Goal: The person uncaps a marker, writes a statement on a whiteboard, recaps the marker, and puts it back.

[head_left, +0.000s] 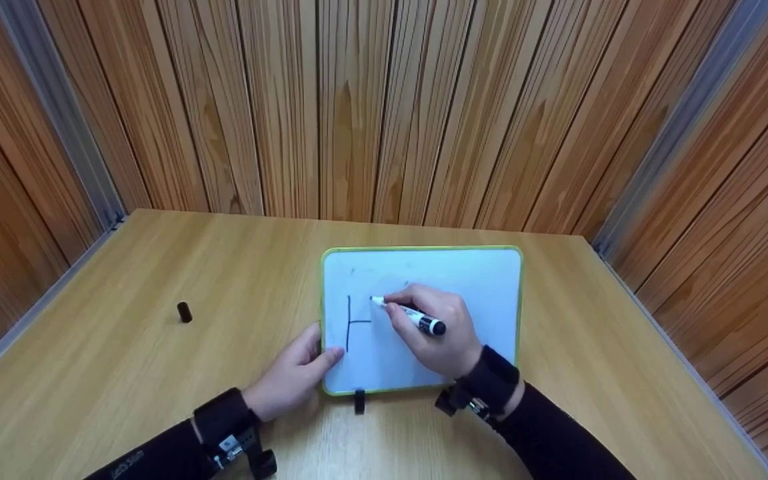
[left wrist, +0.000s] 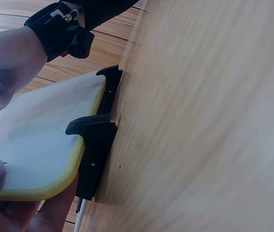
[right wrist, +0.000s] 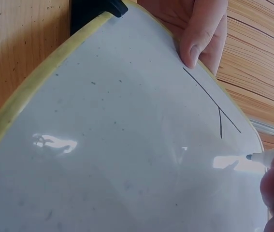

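L hand (head_left: 285, 381) grips the board (head_left: 484, 287) at its L edge, low down: thumb on the white face, other fingers behind it, per L wrist cam. R hand (head_left: 439, 330) pinches the pen (head_left: 419, 318) btwn thumb & fingers, over the mid part of the board. Pen is white w/ black end; tip points up-L. Can't tell if tip touches the face or is just off it.

Board is approx. mid-table, a bit R of ctr, face toward the person, w/ yellow-green rim. Black clips (left wrist: 91, 154) hook over its lower edge; L wrist cam shows 2.

On the L part of the face: a long black line (head_left: 348, 333), near vert., and a short line (head_left: 361, 321) running R from it approx. halfway down. Tip is above & just R of the short line's free end. L thumb is by the long line's lower end. Few faint specks elsewhere on the face.

Small black cyl. (head_left: 185, 312) is on the table (head_left: 237, 267), well L of the board. Both wrists wear black straps, w/ black sleeves. Wood-plank wall (head_left: 351, 120) behind.
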Demonstrator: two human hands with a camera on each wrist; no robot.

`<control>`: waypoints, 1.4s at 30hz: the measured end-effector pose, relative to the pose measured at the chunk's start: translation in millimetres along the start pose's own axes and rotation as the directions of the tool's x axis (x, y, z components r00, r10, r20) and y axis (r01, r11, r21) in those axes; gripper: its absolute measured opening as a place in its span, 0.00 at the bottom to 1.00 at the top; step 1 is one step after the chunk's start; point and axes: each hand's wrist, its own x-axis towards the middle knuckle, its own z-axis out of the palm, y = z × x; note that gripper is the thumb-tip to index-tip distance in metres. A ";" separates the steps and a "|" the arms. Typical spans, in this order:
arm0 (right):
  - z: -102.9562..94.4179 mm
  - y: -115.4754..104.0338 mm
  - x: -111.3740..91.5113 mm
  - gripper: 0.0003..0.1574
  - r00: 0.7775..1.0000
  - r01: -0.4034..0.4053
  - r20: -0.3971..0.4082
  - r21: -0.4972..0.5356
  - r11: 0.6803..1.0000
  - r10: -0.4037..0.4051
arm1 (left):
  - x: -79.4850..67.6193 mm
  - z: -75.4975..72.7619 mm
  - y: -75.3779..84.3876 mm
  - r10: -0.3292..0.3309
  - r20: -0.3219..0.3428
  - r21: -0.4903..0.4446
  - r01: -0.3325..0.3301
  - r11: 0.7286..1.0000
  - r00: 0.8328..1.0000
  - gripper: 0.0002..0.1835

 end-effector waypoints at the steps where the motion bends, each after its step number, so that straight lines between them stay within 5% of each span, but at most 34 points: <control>1: -0.3 0.1 -0.1 0.05 1.000 -0.005 0.003 0.000 1.000 0.005 | 0.1 0.1 0.0 0.001 0.000 -0.001 -0.001 1.000 1.000 0.33; 19: 3.1 2.4 -2.5 0.04 1.000 -0.005 0.012 -0.008 1.000 0.005 | -1.2 -0.9 0.5 0.004 0.004 0.010 -0.004 1.000 1.000 0.35; 42: 3.8 -2.7 -6.6 0.12 0.987 -0.073 0.150 0.075 0.995 0.061 | -0.3 -0.7 -2.9 0.025 0.003 0.016 -0.025 1.000 1.000 0.34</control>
